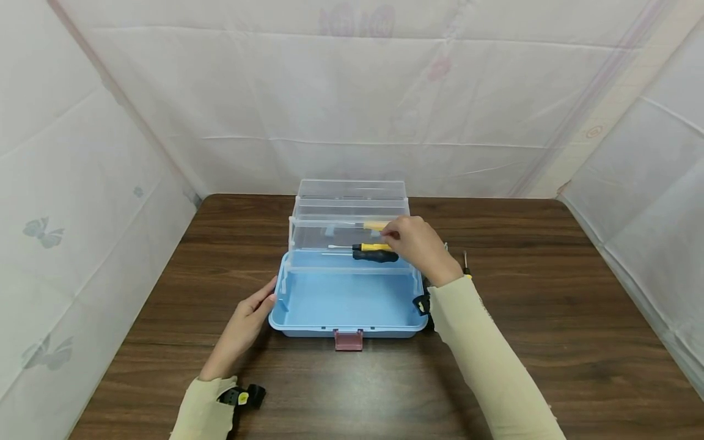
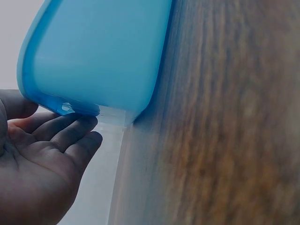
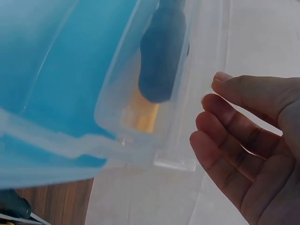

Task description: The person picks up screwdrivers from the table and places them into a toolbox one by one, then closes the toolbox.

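A light blue toolbox [image 1: 352, 333] stands open, its clear trays [image 1: 352, 269] raised at the back. My left hand [image 1: 244, 324] rests against the box's left end, thumb at the rim and fingers loosely extended along the outside. My right hand [image 3: 253, 145] hovers beside a clear tray, its fingers slightly bent, with a gap to the thumb and nothing between them. In the tray lie a yellow-and-black screwdriver [image 1: 375, 247] and a black-handled screwdriver [image 1: 379, 256]. Another yellow handle [image 1: 376, 225] shows behind them, partly hidden by the right hand.
More tools [image 1: 466, 269] lie on the brown wooden table [image 1: 539, 318] right of the box, partly hidden by the right arm. A pink latch [image 1: 348, 341] hangs at the box's front. White sheeting [image 1: 247, 91] surrounds the table's back and sides.
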### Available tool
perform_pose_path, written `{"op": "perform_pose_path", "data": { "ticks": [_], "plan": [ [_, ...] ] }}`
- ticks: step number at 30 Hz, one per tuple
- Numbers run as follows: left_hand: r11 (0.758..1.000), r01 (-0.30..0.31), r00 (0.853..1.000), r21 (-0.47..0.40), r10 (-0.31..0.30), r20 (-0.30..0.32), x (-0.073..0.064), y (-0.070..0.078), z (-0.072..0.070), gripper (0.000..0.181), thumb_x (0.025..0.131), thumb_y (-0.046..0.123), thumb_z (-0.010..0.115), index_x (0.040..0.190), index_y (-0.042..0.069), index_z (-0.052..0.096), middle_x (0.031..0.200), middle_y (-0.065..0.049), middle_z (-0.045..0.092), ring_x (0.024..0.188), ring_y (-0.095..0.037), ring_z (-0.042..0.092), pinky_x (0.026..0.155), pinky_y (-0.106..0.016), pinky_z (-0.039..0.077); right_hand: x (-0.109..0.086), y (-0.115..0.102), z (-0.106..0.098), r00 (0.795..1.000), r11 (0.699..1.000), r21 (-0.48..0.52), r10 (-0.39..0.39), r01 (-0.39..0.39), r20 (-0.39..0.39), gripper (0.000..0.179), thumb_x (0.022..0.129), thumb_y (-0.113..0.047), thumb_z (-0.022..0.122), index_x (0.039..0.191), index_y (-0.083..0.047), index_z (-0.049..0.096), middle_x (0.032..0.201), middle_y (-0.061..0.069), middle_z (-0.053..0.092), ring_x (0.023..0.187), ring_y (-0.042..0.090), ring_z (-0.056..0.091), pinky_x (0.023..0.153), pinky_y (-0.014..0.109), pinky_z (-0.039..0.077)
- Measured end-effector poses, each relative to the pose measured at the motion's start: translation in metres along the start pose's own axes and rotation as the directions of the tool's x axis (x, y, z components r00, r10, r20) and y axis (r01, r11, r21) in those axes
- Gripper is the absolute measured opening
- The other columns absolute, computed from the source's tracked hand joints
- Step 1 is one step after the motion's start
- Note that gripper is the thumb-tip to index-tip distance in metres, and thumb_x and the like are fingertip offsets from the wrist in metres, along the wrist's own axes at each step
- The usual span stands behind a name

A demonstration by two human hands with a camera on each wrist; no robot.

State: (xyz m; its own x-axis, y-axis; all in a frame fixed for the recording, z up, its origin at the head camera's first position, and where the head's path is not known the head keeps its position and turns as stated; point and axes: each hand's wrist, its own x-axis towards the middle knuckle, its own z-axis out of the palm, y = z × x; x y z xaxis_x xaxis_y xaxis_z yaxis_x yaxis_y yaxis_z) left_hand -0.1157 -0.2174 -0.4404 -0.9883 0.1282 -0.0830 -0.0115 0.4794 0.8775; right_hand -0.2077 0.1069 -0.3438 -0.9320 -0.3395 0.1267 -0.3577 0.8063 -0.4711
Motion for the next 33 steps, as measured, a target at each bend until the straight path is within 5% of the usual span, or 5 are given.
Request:
{"op": "perform_pose_path", "data": {
  "ticks": [19, 33],
  "plan": [
    [1.0, -0.004, 1.0, 0.001, 0.004, 0.003, 0.0, 0.0, 0.0, 0.054, 0.105, 0.031, 0.037, 0.149, 0.001, 0.029, 0.155, -0.019, 0.028, 0.143, -0.039, 0.026, 0.113, -0.054, 0.027, -0.021, 0.024, -0.021, 0.995, 0.996, 0.016, 0.093, -0.093, -0.036, 0.022, 0.093, -0.015, 0.064, 0.109, -0.001, 0.071, 0.096, 0.014, 0.07, 0.074, 0.022, 0.057, 0.065, 0.031, 0.055],
    [1.0, 0.026, 1.0, -0.001, -0.026, 0.007, -0.001, 0.003, 0.0, 0.055, 0.105, 0.033, 0.037, 0.15, 0.003, 0.029, 0.156, -0.017, 0.027, 0.144, -0.037, 0.025, 0.114, -0.053, 0.026, -0.047, 0.06, -0.031, 0.979, 0.978, 0.062, 0.201, -0.199, -0.026, 0.027, 0.096, -0.018, 0.059, 0.116, -0.001, 0.067, 0.11, 0.019, 0.068, 0.087, 0.026, 0.063, 0.081, 0.045, 0.057]
  ]
}}
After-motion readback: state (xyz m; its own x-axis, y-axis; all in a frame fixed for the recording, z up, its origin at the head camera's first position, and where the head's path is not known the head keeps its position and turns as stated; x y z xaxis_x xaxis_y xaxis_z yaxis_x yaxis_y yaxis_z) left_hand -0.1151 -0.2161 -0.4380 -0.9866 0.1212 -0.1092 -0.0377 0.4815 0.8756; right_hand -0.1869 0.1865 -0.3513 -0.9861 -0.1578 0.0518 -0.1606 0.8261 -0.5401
